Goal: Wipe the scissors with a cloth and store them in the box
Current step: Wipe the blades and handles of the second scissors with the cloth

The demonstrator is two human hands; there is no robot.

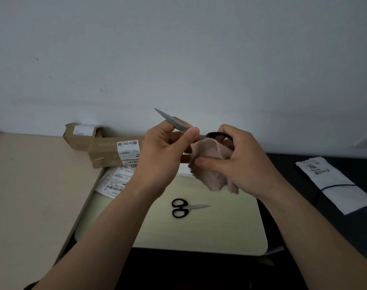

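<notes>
I hold a large pair of scissors (172, 121) up above the small table, its grey blade pointing up and left. My left hand (163, 151) pinches the blade between thumb and fingers. My right hand (239, 162) grips a beige cloth (212, 164) and the black handle (218, 136) behind it. A second, smaller pair of black-handled scissors (184, 207) lies shut on the light tabletop (220, 231) below my hands. A brown cardboard box (107, 152) with white labels sits at the back left, partly hidden by my left hand.
Another cardboard box (82, 132) stands behind the first against the wall. Labelled plastic bags (115, 181) lie in front of the boxes. A wooden desk (32, 195) is on the left. On the dark surface at right lies a white packet (333, 183) with a black cable.
</notes>
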